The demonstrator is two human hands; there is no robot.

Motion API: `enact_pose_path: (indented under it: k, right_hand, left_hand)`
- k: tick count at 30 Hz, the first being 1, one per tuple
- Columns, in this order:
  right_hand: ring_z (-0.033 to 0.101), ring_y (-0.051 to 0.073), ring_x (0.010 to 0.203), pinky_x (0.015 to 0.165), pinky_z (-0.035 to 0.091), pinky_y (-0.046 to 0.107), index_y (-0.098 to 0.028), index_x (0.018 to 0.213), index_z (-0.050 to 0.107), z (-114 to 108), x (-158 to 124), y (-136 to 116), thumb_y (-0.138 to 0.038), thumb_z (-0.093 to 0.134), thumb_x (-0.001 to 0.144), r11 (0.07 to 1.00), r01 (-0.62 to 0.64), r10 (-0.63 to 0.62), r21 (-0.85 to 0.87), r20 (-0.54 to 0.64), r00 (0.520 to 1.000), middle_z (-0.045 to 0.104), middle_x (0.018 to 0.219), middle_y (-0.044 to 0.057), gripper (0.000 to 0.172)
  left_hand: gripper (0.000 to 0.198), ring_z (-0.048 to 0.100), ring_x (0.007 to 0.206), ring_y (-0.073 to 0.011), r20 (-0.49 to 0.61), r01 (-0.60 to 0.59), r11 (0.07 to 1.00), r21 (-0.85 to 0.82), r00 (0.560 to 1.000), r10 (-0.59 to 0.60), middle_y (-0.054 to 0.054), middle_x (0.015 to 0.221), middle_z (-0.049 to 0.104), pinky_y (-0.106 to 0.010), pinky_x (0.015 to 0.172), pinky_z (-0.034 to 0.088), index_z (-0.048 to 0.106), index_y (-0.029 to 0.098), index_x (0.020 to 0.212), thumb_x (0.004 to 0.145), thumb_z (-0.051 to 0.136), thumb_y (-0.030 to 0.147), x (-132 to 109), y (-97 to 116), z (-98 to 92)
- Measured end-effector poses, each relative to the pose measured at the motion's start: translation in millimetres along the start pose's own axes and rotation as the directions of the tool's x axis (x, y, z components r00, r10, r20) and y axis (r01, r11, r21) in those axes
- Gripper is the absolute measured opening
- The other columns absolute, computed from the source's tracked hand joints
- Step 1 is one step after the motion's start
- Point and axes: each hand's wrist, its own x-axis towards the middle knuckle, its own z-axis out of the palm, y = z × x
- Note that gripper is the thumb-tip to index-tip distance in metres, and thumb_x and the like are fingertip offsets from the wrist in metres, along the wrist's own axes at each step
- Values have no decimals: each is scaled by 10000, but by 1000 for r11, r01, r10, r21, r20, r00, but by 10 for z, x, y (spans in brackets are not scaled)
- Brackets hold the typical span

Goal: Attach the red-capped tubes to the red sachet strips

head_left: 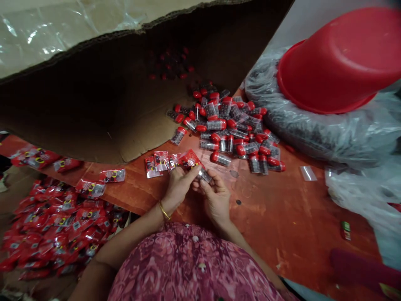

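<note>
Both hands meeting low over a reddish table (282, 217), fingers pinched on one small clear vial (205, 175) with a red sachet (190, 159) at its upper end. Left hand (179, 186) closed from the left, thumb and forefinger pressed onto the sachet's edge and the vial's near tip. Right hand (216, 196) cupped beneath and to the right, fingertips clamped on the vial's lower end. Long axis of the vial slanted from up-left to down-right, bridging the two sets of fingers; neither hand clearly nearer, both touching it. Whether the vial sits partly inside the sachet, not clear at this size.

Just beyond the fingers, up and to the right, a loose heap of red-capped vials (232, 125), lying every which way, near but not touching the hands. Just left of the fingers, a short row of flat sachets (158, 163). Well to the lower left, off the table's edge, a pile of filled red packets (59, 225). Above, a tipped cardboard box (94, 96); far upper right, a red plastic basin (341, 62) resting on a clear bag of dark contents (313, 129).
</note>
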Motion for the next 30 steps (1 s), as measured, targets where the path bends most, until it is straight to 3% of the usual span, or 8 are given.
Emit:
enact_pose_path:
  k: [3, 5, 10, 15, 20, 23, 25, 30]
  right_hand:
    - [687, 134, 777, 693, 605, 264, -233, 986, 649, 33, -19, 32, -291, 703, 744, 969, 155, -166, -193, -44, 985, 711, 958, 35, 254]
    - [676, 150, 867, 769, 587, 280, -218, 1038, 637, 24, -8, 43, -297, 678, 768, 930, 224, -245, -293, -36, 969, 704, 988, 57, 285]
    - [669, 165, 899, 787, 571, 308, -251, 1183, 578, -127, 94, -49, -292, 648, 801, 909, 226, -153, -352, 222, 963, 681, 1073, 60, 391]
    - [653, 177, 815, 744, 554, 324, -249, 1030, 660, -201, 210, -156, -285, 681, 781, 684, 510, -299, -521, 438, 848, 691, 914, 42, 253]
    - [603, 147, 675, 596, 522, 274, -253, 1023, 647, -45, 256, -120, -332, 614, 836, 535, 681, -383, -500, 574, 723, 638, 778, 23, 206]
    - [621, 178, 790, 693, 532, 312, -225, 1056, 626, -54, 306, -140, -360, 617, 830, 423, 724, -344, -545, 642, 685, 661, 877, 57, 263]
    - [619, 205, 868, 755, 523, 350, -201, 1056, 625, -160, 386, -170, -355, 600, 840, 292, 708, -365, -642, 610, 704, 666, 940, 84, 266]
    - [580, 255, 942, 821, 481, 430, -158, 1058, 636, -538, 670, -164, -345, 533, 866, 9, 509, -384, -861, 467, 796, 644, 1044, 142, 286]
  left_hand:
    - [316, 462, 503, -94, 2, -14, 994, 110, 1000, 14, 14, 535, 560, -220, 501, 361, 597, 144, 576, 725, 651, 417, -45, -7, 31]
    - [293, 485, 528, -97, 9, -17, 998, 54, 1000, 17, 8, 569, 586, -218, 521, 381, 610, 139, 604, 705, 676, 406, -73, -17, 65]
    - [287, 573, 629, -118, 21, 36, 975, -220, 999, -32, -17, 678, 658, -240, 655, 463, 653, 130, 702, 626, 759, 386, -86, 1, 30]
    - [319, 582, 608, -106, 89, 165, 949, -267, 985, -146, -12, 670, 659, -218, 610, 470, 652, 125, 686, 561, 810, 372, -131, 23, -113]
    - [348, 617, 598, -136, 141, 296, 919, -262, 953, -267, -20, 627, 658, -247, 610, 497, 663, 118, 741, 561, 811, 375, -220, 32, -250]
    - [269, 652, 626, -156, -22, 276, 912, -303, 955, -296, -37, 662, 686, -260, 645, 519, 639, 126, 733, 602, 796, 302, -250, 89, -503]
    - [186, 666, 643, -153, -222, 201, 906, -373, 928, -298, -43, 691, 699, -256, 667, 527, 607, 140, 709, 681, 739, 268, -260, 132, -769]
    - [185, 668, 702, -116, -674, -148, 877, -456, 702, -232, -10, 718, 682, -251, 762, 523, 558, 182, 735, 878, 482, 272, -287, 253, -1465]
